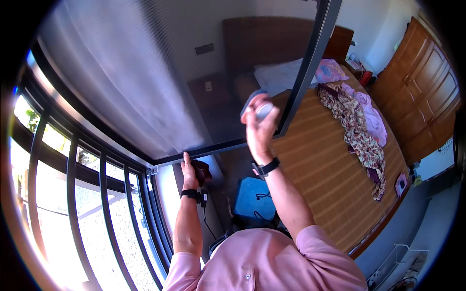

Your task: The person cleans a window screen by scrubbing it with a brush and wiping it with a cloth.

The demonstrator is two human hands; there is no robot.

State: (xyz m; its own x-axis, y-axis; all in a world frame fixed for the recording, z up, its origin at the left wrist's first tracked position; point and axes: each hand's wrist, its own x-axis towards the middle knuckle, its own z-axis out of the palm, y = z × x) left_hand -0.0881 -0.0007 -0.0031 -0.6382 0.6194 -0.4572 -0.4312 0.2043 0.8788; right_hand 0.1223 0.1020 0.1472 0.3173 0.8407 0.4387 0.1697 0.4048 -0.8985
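My right hand [261, 138] is raised against the mesh window screen [194, 87], closed on a rounded reddish scrubber-like tool [253, 103] with a pale round part. Motion blurs the tool, so its exact kind is unclear. Lower down, my left hand [189, 173] is at the bottom bar of the screen's dark frame [218, 147], one digit pressed up against it. A crumpled dark maroon cloth [201, 172] bunches at that hand, which appears closed around it; most of its fingers are hidden.
Dark window bars [73, 184] stand at left. Below my hands is a blue-topped seat or box [255, 196] with black cords. A bed with a brown mat [310, 179] fills the right, bearing a patterned blanket [347, 116]. Beyond stands a wooden wardrobe [412, 87].
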